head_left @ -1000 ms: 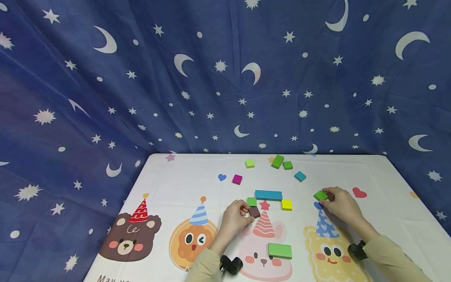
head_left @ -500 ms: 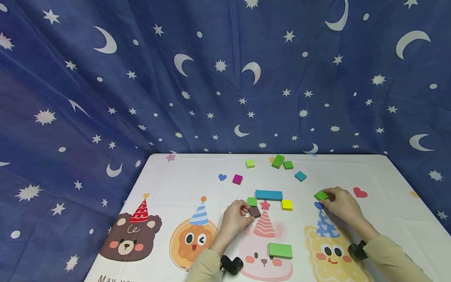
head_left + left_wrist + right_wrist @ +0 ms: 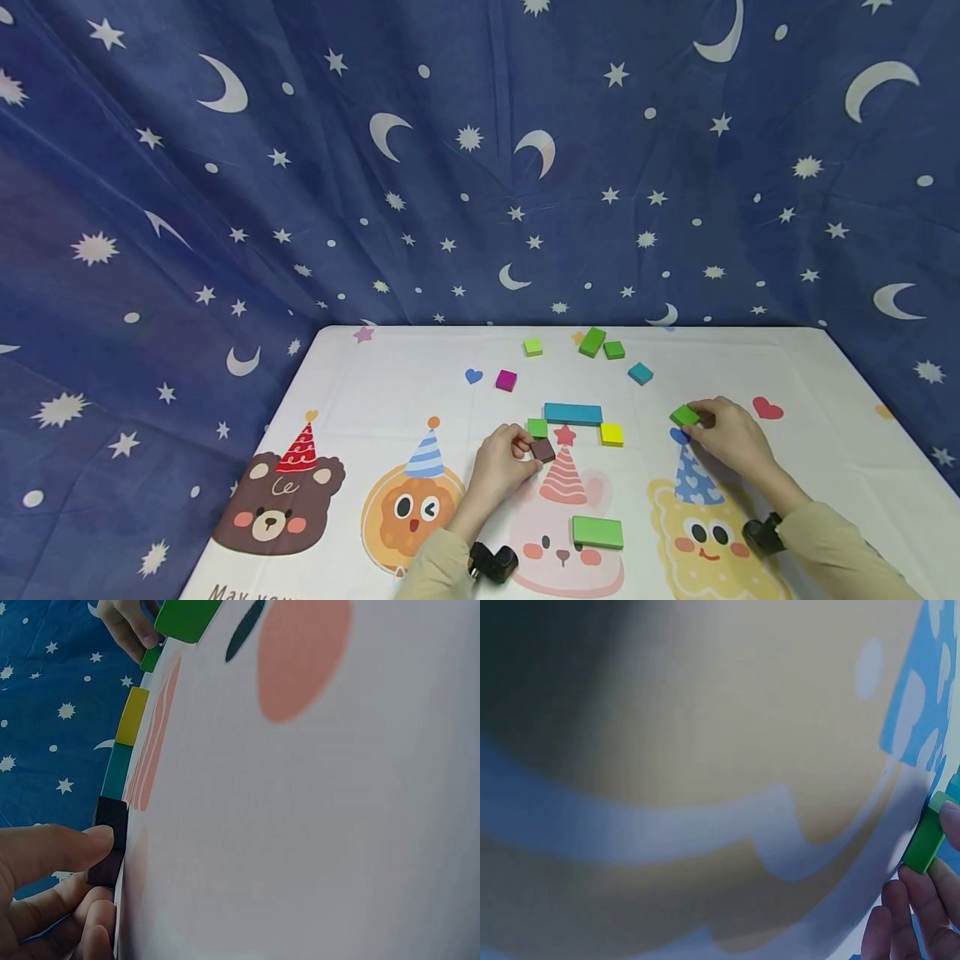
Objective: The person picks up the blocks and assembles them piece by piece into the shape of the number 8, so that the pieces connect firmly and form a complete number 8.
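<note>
Nothing has visibly moved: left fingers pinch a brown block, right fingers pinch a green block

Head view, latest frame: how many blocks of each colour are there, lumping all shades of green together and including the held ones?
Green blocks: 6
Blue blocks: 2
Yellow block: 1
Magenta block: 1
Brown block: 1
Total: 11
</note>
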The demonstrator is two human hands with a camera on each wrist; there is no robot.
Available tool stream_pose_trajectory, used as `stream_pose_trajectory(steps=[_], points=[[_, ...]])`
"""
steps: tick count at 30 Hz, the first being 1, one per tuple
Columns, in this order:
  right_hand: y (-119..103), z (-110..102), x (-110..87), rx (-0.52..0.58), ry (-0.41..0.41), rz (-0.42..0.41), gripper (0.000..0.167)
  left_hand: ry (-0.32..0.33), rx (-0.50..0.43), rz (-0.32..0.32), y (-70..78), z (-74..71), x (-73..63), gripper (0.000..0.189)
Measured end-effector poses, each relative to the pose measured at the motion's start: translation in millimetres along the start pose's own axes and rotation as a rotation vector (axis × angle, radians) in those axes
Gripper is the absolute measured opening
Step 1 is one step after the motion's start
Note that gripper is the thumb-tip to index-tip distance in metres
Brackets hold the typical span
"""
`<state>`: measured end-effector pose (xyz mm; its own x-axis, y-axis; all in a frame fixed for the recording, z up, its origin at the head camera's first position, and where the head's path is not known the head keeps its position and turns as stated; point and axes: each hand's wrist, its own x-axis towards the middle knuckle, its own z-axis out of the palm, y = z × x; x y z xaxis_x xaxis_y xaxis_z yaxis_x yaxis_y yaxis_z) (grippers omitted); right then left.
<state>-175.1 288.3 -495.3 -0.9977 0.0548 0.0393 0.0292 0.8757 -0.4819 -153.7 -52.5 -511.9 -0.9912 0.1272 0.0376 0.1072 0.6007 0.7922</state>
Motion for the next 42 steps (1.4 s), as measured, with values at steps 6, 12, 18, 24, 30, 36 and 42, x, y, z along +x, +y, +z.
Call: stream_pose_trajectory(steps=[6,12,18,24,30,36,42], points=[[0,-2,-1.0,-0.005,-0.011,0.004,0.044,0.000,0.004,-0.002,-0.1,0.0,0.5,0.025],[-1,-2,-3.0,-0.011,-0.008,0.011,0.045,-0.010,-0.006,-0.015,-1.1,0.0,0.9,0.025],[-5,-4,-6.2,-0.010,0.002,-0.001,0.044,-0.004,-0.009,-0.014,-1.1,-0.4,1.5,0.025],[-9,-5,-10.7,0.001,0.007,-0.016,0.044,0.001,-0.016,-0.015,-0.8,-0.2,1.4,0.025],[-13,-5,-15.6,0.013,0.009,-0.041,0.043,0.000,-0.026,-0.017,-1.2,0.6,1.4,0.025],[-16,-7,-19.4,0.028,0.006,-0.072,0.042,0.007,-0.032,0.008,-1.3,0.5,0.8,0.025],[-20,-9,-22.6,0.037,-0.009,-0.080,0.042,0.004,-0.039,0.012,-1.1,-0.2,0.5,0.024]])
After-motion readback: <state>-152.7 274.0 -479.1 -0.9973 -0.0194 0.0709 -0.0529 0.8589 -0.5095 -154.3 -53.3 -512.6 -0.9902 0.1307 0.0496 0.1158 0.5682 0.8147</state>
